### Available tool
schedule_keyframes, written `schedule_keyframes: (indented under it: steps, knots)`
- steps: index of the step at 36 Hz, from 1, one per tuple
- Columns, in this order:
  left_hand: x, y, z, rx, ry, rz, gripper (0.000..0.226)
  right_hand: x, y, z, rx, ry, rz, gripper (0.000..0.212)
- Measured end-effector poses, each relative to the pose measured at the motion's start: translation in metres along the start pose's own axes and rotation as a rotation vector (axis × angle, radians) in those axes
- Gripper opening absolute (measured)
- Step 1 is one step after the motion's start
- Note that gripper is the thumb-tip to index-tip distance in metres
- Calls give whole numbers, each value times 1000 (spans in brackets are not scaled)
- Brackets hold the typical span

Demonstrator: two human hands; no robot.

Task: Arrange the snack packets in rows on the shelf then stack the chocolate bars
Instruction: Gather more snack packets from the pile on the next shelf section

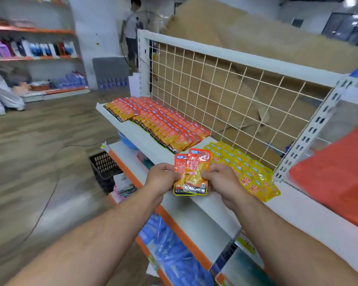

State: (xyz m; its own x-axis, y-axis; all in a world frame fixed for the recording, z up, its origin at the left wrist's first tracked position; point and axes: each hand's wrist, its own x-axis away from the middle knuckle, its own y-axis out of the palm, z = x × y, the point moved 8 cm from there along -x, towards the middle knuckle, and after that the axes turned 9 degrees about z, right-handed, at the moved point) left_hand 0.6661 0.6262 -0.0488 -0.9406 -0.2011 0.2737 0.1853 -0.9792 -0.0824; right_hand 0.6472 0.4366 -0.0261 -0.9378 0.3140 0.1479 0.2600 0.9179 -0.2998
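Two orange snack packets marked KONCHEW are held upright over the front of the white shelf. My left hand pinches the rear packet at its left edge. My right hand pinches the front packet at its right edge. Overlapping rows of orange packets lie on the shelf's left part. Rows of yellow packets lie to the right, partly behind my right hand. No chocolate bars are in view.
A white wire-grid back panel rises behind the shelf. An orange sheet lies on the neighbouring shelf at right. Blue packs sit on lower shelves. A black crate stands on the floor. A person stands far back.
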Motion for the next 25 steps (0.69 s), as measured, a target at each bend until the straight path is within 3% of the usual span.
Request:
schedule_keyframes:
  steps: [18,25]
  knots:
    - [-192,-48,61,-31,34,114,11,-176,108,-67,30,-74,-62,36]
    - [-244,-59,73,-22,27,102,15,-214,140,-79,65,-64,-84,23]
